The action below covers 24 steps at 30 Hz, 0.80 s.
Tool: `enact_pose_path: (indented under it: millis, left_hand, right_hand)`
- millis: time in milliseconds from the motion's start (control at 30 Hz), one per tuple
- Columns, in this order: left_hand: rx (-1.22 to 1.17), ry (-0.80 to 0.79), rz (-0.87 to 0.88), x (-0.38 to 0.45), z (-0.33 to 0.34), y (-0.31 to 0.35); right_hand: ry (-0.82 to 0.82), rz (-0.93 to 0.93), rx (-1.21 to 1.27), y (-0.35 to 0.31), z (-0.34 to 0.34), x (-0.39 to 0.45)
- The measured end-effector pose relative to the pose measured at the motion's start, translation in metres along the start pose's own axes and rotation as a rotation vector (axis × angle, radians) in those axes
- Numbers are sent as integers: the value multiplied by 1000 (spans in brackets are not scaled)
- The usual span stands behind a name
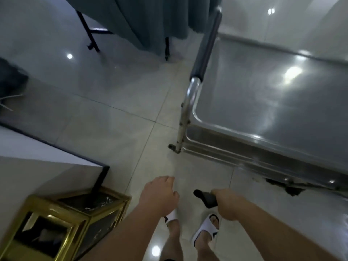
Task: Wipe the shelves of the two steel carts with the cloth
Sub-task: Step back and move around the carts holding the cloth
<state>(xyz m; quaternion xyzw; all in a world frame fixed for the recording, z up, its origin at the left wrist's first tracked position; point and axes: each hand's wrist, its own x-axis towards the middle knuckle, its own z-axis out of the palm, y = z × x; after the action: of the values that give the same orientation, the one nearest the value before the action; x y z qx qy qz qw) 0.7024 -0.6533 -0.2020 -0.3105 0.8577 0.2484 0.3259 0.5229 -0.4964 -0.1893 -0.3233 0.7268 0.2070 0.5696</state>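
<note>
Down near the bottom edge, the right hand (225, 201) is curled tight around a dark cloth (205, 198), a folded end of which sticks out to the left of the fist. The left hand (160, 193) hangs just beside it, holding nothing, its fingers loosely bent and close together. Both hands are above a pale tiled floor (113, 129), over two feet in white sandals (206, 229).

To the right stands a steel cart (263, 102); its top shelf shines with light spots, and a lower shelf edge shows beneath the near rim. A dark padded handle (206, 46) runs along the cart's left side. The cloth is well apart from the cart, nearer than its near corner.

At the near left sits a gold-framed stand (62, 223) beside a white table edge (47, 159). Grey drapery (146, 19) hangs at the far side.
</note>
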Motion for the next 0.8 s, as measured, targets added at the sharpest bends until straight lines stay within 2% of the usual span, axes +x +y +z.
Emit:
enact_pose_path:
  millis: [133, 233, 400, 600, 800]
  left_hand:
    - [-13, 55, -44, -43, -48, -37]
    - [-53, 123, -91, -74, -93, -63]
    - [-80, 310, -133, -122, -170, -104]
    - [-119, 480, -213, -141, -250, -149]
    - [-117, 553, -320, -129, -324, -184]
  right_hand:
    - [160, -41, -14, -65, -47, -57]
    - [249, -138, -93, -119, -98, -105]
    - [432, -268, -215, -202, -168, -161]
    - [570, -379, -323, -274, -237, -181]
    - [654, -458, -423, -321, -315, -171]
